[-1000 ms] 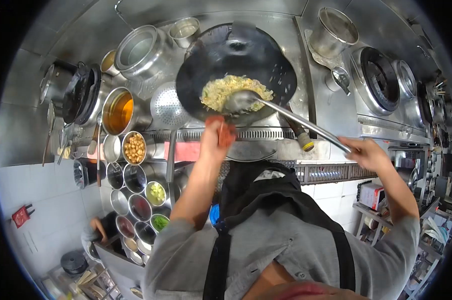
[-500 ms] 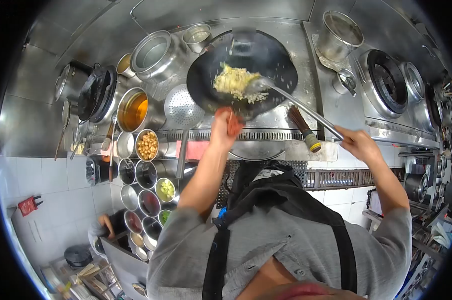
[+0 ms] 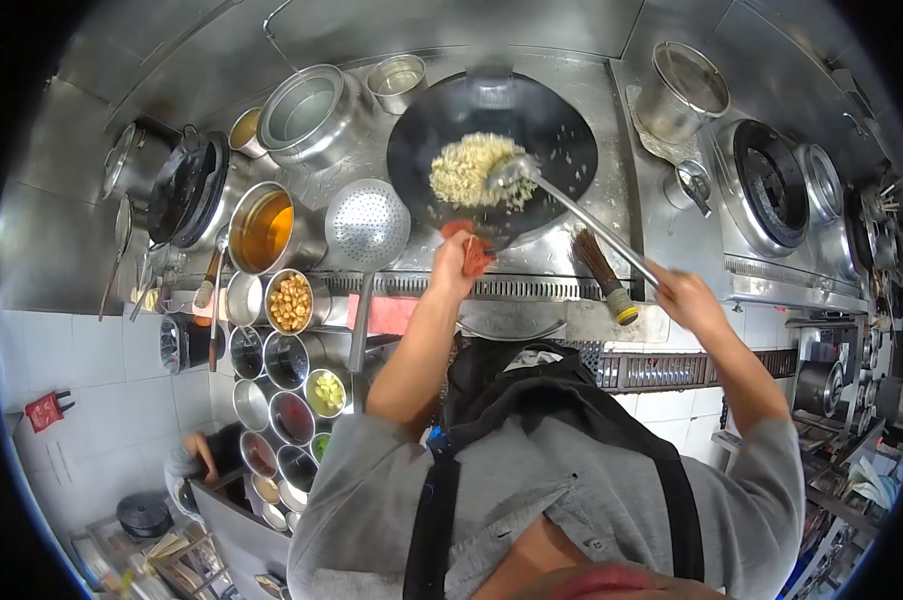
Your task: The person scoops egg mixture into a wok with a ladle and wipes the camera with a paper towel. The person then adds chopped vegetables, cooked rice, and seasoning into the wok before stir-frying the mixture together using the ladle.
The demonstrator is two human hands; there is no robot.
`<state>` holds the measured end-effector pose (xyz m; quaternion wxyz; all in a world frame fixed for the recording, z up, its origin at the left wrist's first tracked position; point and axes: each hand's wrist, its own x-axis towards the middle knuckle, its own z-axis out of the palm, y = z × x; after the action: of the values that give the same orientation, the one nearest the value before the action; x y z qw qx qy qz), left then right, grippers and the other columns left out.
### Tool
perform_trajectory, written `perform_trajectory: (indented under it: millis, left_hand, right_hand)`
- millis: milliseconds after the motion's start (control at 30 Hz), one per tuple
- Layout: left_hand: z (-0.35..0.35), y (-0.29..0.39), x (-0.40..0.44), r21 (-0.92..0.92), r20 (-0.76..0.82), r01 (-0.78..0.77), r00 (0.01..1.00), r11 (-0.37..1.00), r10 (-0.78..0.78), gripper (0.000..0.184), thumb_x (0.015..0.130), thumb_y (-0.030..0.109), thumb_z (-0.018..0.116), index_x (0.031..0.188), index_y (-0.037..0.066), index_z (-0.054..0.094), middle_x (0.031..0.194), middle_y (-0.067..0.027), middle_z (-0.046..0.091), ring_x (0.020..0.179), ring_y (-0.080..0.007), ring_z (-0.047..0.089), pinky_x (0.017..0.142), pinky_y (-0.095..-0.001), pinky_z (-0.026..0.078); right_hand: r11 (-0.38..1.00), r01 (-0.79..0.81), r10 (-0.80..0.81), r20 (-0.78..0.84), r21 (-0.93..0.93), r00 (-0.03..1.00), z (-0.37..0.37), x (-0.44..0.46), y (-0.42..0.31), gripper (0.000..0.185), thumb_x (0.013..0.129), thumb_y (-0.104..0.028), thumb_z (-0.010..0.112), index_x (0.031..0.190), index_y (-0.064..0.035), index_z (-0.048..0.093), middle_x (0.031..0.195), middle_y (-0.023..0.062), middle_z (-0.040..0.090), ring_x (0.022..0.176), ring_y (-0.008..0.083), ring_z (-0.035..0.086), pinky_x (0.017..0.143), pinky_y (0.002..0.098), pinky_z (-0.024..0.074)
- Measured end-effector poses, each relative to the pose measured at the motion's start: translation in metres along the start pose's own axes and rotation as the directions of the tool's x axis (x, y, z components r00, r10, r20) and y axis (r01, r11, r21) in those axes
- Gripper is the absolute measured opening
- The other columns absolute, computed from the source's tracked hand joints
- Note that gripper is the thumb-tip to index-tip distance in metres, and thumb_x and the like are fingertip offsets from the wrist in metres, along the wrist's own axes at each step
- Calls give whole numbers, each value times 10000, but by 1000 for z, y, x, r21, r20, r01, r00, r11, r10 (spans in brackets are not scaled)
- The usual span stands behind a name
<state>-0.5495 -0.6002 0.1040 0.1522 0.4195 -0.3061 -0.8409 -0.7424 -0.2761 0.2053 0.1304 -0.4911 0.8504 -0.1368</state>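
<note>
A large black wok [image 3: 556, 130] sits on the steel stove with fried rice [image 3: 471, 170] in it. My left hand [image 3: 454, 262] is closed on a red cloth [image 3: 477, 255] at the wok's near edge; the cloth hides what lies under it. The long steel handle of a ladle [image 3: 596, 225] is in my right hand [image 3: 689, 298], whose fingers are wrapped round its end. The bowl of the ladle rests against the right side of the rice. Loose grains cling to the wok's right wall.
A perforated skimmer [image 3: 368, 225] lies left of the wok, beside a pot of orange liquid [image 3: 261, 228]. Ingredient tins [image 3: 291, 418] stand at lower left. A bristle brush [image 3: 603, 275] lies right of the wok. Another person's arm [image 3: 205, 457] shows at lower left.
Compared with the earlier frames, the rice has shifted and now sits in a heap near the wok's middle. My right hand has moved left and slightly down with the ladle. Both hands keep their hold.
</note>
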Motion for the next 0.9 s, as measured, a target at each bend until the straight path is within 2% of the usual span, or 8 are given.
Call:
perform_trajectory:
  millis: [167,233,400,467,600,733,800,900]
  left_hand:
    - [-8,-39,-23,-121,-13,5,1000,993,-7,314,807,46,474,1099,161,470,799,-68,536,594,-202,569,419,-364,452]
    - [-6,-24,-27,-84,-35,-27,999,996,24,310,800,46,464,1090,155,480,764,-68,523,609,-208,577,426,-356,450]
    - [-1,-16,74,-33,42,-30,999,999,31,331,792,61,474,1115,132,493,816,-112,618,696,-216,608,508,-359,494]
    - [1,-21,86,-12,28,-43,999,999,43,326,791,66,481,1113,117,494,819,-113,619,705,-220,614,525,-370,513]
    - [-8,-27,101,35,49,-76,996,996,74,323,785,70,498,1108,67,493,835,-124,624,729,-236,631,585,-406,566]
    - [-5,-18,101,52,59,-67,996,996,64,318,787,66,503,1104,49,492,844,-130,621,724,-242,632,588,-414,576]
    - [-5,-17,94,21,38,-36,999,999,35,269,783,25,476,1049,40,515,813,-114,612,682,-234,637,536,-397,558]
    - [-8,-21,100,24,26,-54,998,998,53,250,780,24,476,1026,47,513,812,-96,593,682,-231,636,540,-405,569]
  right_hand:
    - [995,-15,-9,-240,-99,971,32,28,-9,513,855,-49,577,1356,-118,493,797,183,598,654,360,598,643,428,493]
    - [978,13,55,-318,207,947,21,13,-15,509,865,-2,574,1363,-55,481,747,141,609,568,225,564,571,350,480]
    - [841,-182,316,-189,510,930,-10,26,-65,486,876,-22,583,1342,52,464,744,98,623,563,116,540,535,287,466]
    - [515,-185,406,-48,837,913,0,43,-71,521,905,-68,561,1397,14,410,788,78,640,521,112,524,486,259,441]
    - [206,-381,358,293,902,887,55,97,-54,549,932,-158,532,1443,-60,360,802,81,640,492,143,523,461,273,442]
    - [520,-488,395,310,701,865,70,162,-51,530,929,-178,533,1436,-110,393,756,72,621,475,156,529,439,299,437]
    - [977,-60,111,-248,204,962,78,167,-49,512,925,-186,536,1423,-141,426,693,36,572,463,137,528,403,308,422]
    - [702,-350,337,143,621,931,54,147,-71,517,909,-184,547,1406,-103,433,747,123,621,538,256,595,541,364,494]
